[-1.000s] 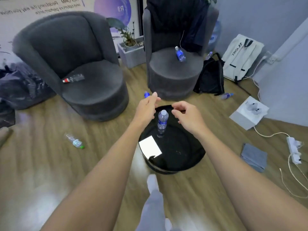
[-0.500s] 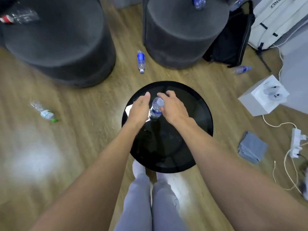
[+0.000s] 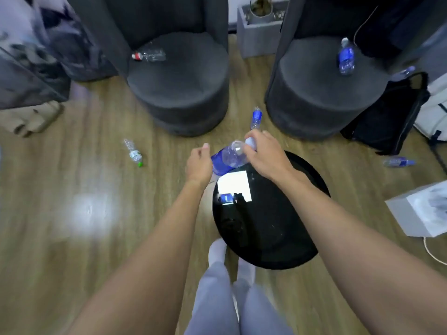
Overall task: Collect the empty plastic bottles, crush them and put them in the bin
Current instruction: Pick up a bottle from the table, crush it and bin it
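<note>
A clear plastic bottle with a blue label (image 3: 228,158) is held tilted in the air above the far left edge of the round black table (image 3: 273,228). My left hand (image 3: 199,165) grips its base end and my right hand (image 3: 262,153) is closed on its white cap end. More empty bottles lie around: a green-capped bottle (image 3: 133,153) on the floor at left, a blue-label bottle (image 3: 256,117) between the chairs, a red-capped bottle (image 3: 148,55) on the left chair seat, another blue one (image 3: 346,58) on the right chair seat, and one more (image 3: 398,162) on the floor at right.
Two dark grey armchairs (image 3: 179,93) (image 3: 314,97) stand beyond the table. A black backpack (image 3: 387,117) leans at right, a white box (image 3: 418,209) sits on the floor by a cable. A concrete planter (image 3: 258,35) stands between the chairs. A dark plastic bag (image 3: 33,61) lies far left.
Both hands closed on the bottle standing on the table and lifted it off, tipping it sideways. The view swung back up from the table toward the chairs.
</note>
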`<control>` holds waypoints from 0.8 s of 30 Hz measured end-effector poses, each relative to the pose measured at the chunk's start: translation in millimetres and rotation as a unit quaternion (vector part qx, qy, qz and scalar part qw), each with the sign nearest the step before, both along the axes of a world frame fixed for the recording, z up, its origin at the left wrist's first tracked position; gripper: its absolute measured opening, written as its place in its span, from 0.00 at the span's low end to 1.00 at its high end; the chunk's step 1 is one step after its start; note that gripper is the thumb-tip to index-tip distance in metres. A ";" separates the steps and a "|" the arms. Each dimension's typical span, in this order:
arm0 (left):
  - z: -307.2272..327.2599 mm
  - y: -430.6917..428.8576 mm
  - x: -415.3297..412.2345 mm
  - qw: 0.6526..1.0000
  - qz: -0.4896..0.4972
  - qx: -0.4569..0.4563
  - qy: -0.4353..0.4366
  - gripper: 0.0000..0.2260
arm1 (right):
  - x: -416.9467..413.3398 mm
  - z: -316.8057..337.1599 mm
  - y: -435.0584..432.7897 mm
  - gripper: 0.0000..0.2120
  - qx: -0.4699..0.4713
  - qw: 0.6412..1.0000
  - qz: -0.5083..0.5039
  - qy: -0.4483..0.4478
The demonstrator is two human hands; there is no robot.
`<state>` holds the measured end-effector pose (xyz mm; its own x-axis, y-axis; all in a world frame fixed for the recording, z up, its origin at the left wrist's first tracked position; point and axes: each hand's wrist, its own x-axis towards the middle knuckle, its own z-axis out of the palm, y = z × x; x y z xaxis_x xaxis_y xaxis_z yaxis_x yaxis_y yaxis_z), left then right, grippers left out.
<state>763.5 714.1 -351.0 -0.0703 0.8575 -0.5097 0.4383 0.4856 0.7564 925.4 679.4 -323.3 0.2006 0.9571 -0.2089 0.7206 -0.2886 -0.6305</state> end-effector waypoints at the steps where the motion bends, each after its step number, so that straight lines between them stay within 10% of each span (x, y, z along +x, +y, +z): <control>1: 19.0 -0.2 -13.5 0.999 0.026 0.013 0.015 0.20 | -10.2 23.9 2.4 0.09 0.034 0.999 0.009 0.019; 12: 249.8 -50.6 -234.4 0.926 0.305 0.202 -0.096 0.22 | -194.3 270.3 -9.0 0.13 0.322 0.921 0.096 0.197; 24: 385.8 -258.8 -510.6 0.739 0.486 0.437 -0.163 0.13 | -504.8 406.3 -134.7 0.06 0.273 0.789 0.233 0.499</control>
